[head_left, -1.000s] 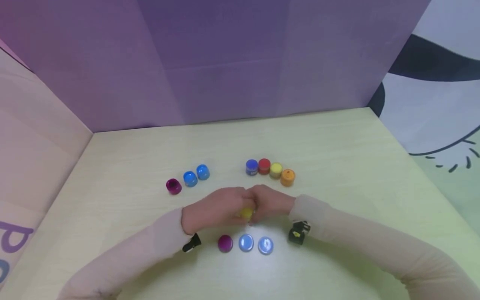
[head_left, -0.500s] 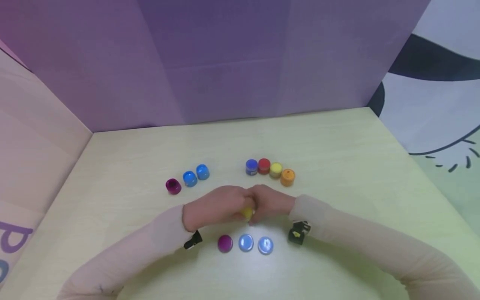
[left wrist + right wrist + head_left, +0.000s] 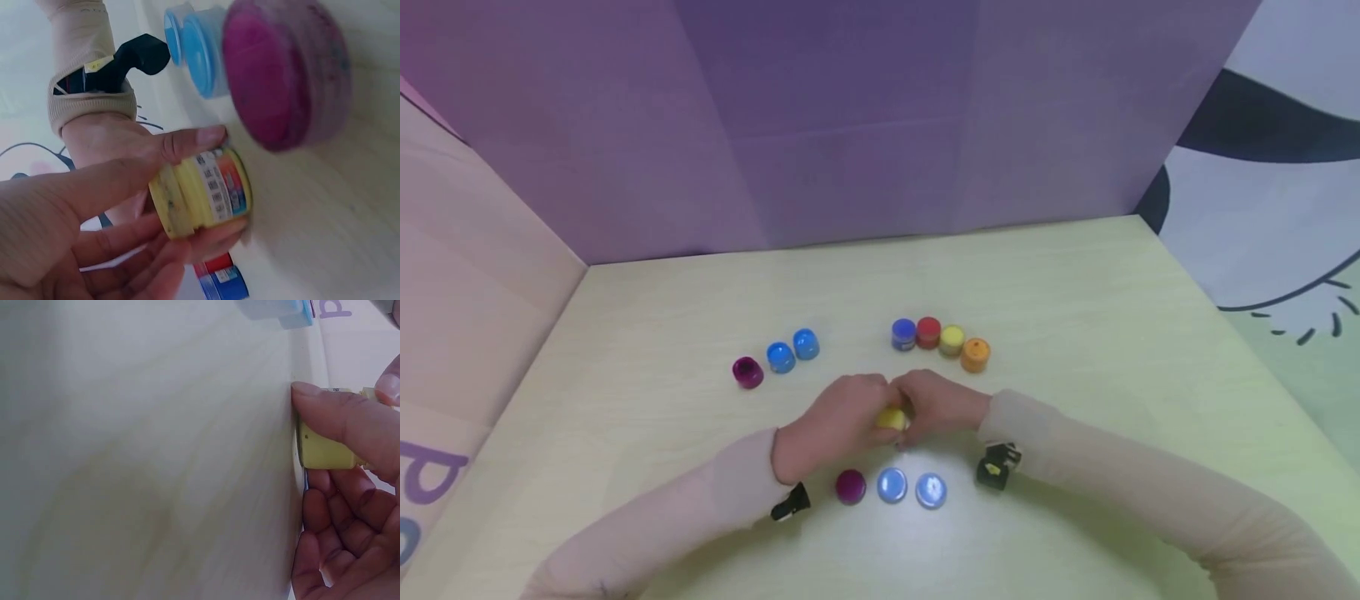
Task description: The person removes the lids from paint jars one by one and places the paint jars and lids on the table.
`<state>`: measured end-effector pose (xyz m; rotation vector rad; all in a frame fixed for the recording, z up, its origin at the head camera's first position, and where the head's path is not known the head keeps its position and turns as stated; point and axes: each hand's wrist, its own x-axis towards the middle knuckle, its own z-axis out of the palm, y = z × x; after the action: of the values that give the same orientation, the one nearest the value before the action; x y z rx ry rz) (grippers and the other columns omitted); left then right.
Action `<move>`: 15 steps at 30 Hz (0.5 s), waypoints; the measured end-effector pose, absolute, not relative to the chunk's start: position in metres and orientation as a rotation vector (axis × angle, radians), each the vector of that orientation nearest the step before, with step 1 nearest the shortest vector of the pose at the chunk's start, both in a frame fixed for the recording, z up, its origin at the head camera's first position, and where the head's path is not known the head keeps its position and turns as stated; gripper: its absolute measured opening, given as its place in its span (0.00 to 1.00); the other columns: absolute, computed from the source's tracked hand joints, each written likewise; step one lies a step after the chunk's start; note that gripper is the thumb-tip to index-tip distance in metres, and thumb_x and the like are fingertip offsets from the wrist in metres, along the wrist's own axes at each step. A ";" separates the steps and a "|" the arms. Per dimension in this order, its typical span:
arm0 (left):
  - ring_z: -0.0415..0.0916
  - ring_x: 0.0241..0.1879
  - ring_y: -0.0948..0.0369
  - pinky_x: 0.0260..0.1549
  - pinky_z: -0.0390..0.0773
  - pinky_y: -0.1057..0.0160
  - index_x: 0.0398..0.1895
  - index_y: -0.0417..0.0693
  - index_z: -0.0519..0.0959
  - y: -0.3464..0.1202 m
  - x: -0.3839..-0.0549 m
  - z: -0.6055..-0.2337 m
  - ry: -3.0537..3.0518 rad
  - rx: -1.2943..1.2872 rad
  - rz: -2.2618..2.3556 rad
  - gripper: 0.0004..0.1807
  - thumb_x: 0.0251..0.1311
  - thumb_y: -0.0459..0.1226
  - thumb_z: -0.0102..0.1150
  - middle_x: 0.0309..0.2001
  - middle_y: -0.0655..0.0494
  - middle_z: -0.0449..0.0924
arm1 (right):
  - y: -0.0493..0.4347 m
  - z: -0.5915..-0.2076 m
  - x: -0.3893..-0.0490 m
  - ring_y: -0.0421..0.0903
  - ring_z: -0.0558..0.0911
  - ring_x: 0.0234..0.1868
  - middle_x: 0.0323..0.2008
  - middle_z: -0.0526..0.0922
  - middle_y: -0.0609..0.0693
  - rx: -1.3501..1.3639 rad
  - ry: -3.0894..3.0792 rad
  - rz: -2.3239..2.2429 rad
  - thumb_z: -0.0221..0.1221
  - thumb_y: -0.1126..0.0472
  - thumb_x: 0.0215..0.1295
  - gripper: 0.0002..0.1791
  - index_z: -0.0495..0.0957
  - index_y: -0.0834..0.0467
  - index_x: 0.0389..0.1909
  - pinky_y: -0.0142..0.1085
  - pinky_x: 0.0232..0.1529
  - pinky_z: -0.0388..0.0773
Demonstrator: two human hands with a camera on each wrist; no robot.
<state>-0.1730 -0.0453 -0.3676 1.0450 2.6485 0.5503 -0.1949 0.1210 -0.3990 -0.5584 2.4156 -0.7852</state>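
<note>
My right hand [image 3: 938, 407] grips a small yellow paint jar [image 3: 215, 187], tipped on its side, with the thumb along its labelled side in the left wrist view. From the other end, my left hand [image 3: 829, 431] pinches the jar's yellow lid [image 3: 170, 203] between thumb and forefinger; its other fingers curl loosely below. Both hands meet close over the table. Just in front of them stand a magenta paint jar [image 3: 851, 487] and two light blue paint jars [image 3: 892, 485], all uncovered. In the head view the fingers hide part of the yellow jar.
At the back left lie a magenta lid [image 3: 747, 372] and two blue lids [image 3: 781, 357], hollow side showing. Behind my hands, a row of capped jars holds blue [image 3: 904, 334], red [image 3: 928, 332], yellow [image 3: 952, 341] and orange [image 3: 975, 355]. A purple panel [image 3: 865, 133] rises behind the table.
My left hand has turned at the wrist around the lid, its wrist shifting slightly right and towards me; more yellow shows between the hands. My right hand has stayed in place.
</note>
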 end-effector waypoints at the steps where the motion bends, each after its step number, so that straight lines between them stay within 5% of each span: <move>1: 0.73 0.32 0.65 0.37 0.74 0.71 0.45 0.49 0.82 -0.046 -0.174 -0.368 2.638 1.068 0.555 0.15 0.54 0.42 0.67 0.32 0.61 0.79 | 0.121 -0.399 -0.195 0.39 0.76 0.40 0.37 0.80 0.39 -0.569 2.414 -0.793 0.72 0.61 0.45 0.22 0.79 0.51 0.44 0.37 0.51 0.73; 7: 0.76 0.48 0.63 0.52 0.72 0.68 0.52 0.50 0.78 -0.054 -0.185 -0.367 2.458 1.392 0.480 0.19 0.56 0.36 0.65 0.47 0.59 0.81 | 0.126 -0.401 -0.197 0.39 0.78 0.41 0.38 0.82 0.41 -0.625 2.329 -0.933 0.71 0.65 0.45 0.23 0.79 0.52 0.45 0.36 0.51 0.74; 15: 0.78 0.45 0.63 0.49 0.73 0.73 0.45 0.49 0.81 -0.053 -0.197 -0.367 2.345 1.596 0.414 0.14 0.56 0.28 0.62 0.43 0.56 0.82 | 0.126 -0.400 -0.197 0.39 0.79 0.39 0.36 0.82 0.42 -0.639 2.280 -0.986 0.71 0.66 0.44 0.21 0.79 0.53 0.42 0.34 0.49 0.75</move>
<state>-0.1968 -0.0528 -0.3670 1.5959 2.3451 0.4137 -0.1972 0.1263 -0.4002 -0.6389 2.2798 -0.9864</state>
